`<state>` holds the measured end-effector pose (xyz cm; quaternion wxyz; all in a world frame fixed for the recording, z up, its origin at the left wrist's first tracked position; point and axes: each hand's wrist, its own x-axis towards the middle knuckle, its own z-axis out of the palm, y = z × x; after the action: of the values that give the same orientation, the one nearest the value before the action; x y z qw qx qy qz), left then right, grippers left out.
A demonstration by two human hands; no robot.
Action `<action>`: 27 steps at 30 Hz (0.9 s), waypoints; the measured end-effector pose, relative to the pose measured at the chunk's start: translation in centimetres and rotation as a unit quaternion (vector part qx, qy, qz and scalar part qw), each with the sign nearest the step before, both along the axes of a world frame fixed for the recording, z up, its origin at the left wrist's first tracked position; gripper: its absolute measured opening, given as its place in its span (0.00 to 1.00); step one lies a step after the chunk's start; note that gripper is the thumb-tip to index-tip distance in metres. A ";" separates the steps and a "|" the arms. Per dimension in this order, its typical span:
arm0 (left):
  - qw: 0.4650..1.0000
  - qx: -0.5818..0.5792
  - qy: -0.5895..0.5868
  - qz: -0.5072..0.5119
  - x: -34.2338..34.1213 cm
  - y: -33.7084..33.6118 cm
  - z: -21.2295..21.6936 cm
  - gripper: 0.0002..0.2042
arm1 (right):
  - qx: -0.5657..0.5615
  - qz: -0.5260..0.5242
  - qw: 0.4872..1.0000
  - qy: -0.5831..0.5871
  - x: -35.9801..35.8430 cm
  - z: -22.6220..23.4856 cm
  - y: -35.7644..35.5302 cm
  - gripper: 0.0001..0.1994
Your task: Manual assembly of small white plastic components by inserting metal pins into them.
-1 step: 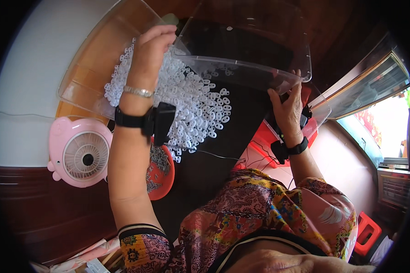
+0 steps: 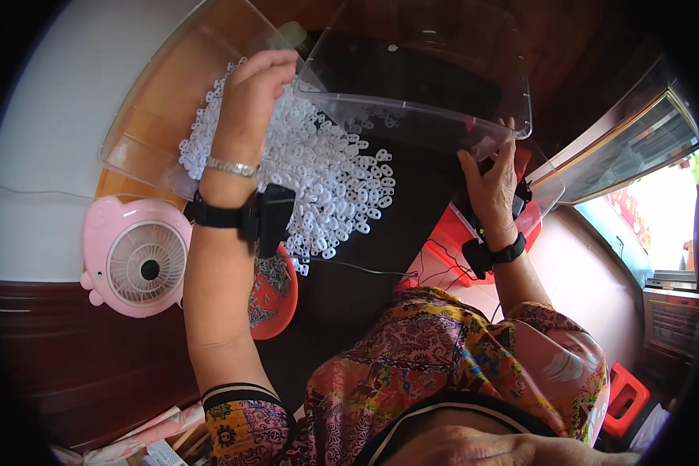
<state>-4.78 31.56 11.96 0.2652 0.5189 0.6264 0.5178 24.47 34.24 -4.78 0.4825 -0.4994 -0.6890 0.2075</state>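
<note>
Both hands hold the clear plastic bin (image 2: 427,85) tilted above the dark counter (image 2: 380,256): left hand (image 2: 252,97) grips its left corner, right hand (image 2: 491,182) its front rim. White plastic pieces (image 2: 326,171) lie heaped beneath. Step looks like emptying; next needs prob. more tilt, w/ steady grip.

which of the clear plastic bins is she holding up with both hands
The upper right clear bin, tilted, gripped by the left hand and right hand. The other bin lies flat beside the white pieces.

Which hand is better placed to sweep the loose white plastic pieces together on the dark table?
Left. The left hand sits directly above the pile of small white plastic pieces, at the clear plastic bin's corner. The right hand is off to the side, gripping the bin's near edge.
</note>
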 end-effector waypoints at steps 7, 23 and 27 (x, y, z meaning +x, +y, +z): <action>0.987 -0.084 -0.123 -0.055 -1.9 -2.0 -4.1 0.19 | 0.032 -0.009 0.999 -0.024 -0.4 0.2 -0.5 0.41; 0.968 -0.024 -0.246 -0.050 -2.0 1.4 -5.8 0.18 | 0.026 0.007 1.000 -0.014 0.2 0.2 -1.8 0.36; 0.966 -0.012 -0.255 -0.045 -2.7 2.0 -6.1 0.19 | 0.054 -0.003 0.997 -0.054 -0.2 -0.4 -1.8 0.35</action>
<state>-7.44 33.51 5.90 0.4457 0.3940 0.5200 0.6130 24.27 32.48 -5.22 0.4717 -0.4849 -0.7228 0.1410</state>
